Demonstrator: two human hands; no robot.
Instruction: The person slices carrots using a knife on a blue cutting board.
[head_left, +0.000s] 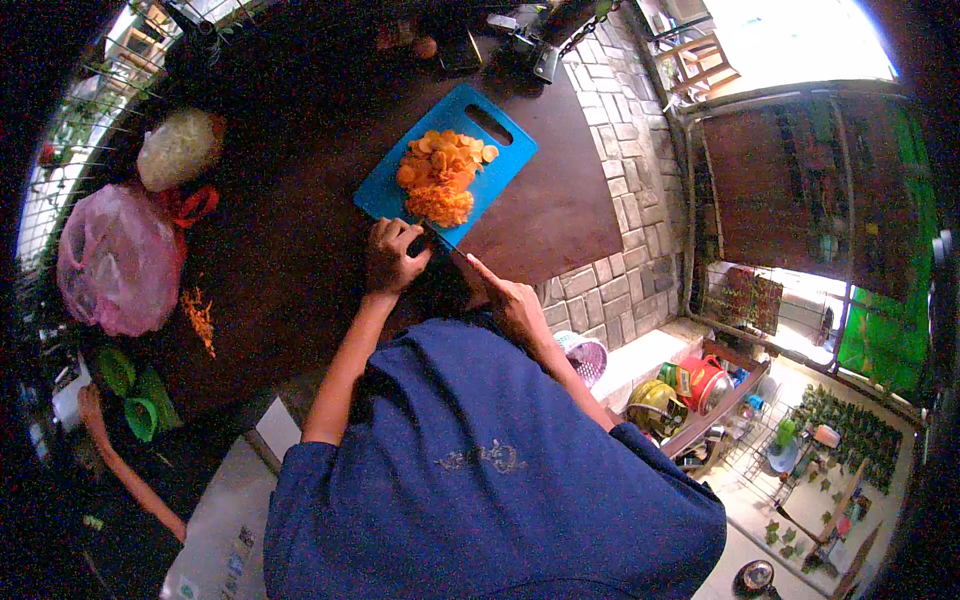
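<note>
A blue plastic cutting board with a handle slot lies on the dark table. On it are a heap of round orange slices, likely carrot, and a pile of fine orange shreds nearer to me. At the board's near edge, my left hand has its fingers curled beside the shreds; a small piece seems to be at its fingertips. My right hand holds a knife, its forefinger stretched along the blade, which points toward the left hand. The knife's handle is hidden in the right hand.
At the left are a pink plastic bag, a pale filled bag and scattered orange shreds. Another person's arm reaches in at lower left, near green containers. A perforated basket stands at my right, beyond the table.
</note>
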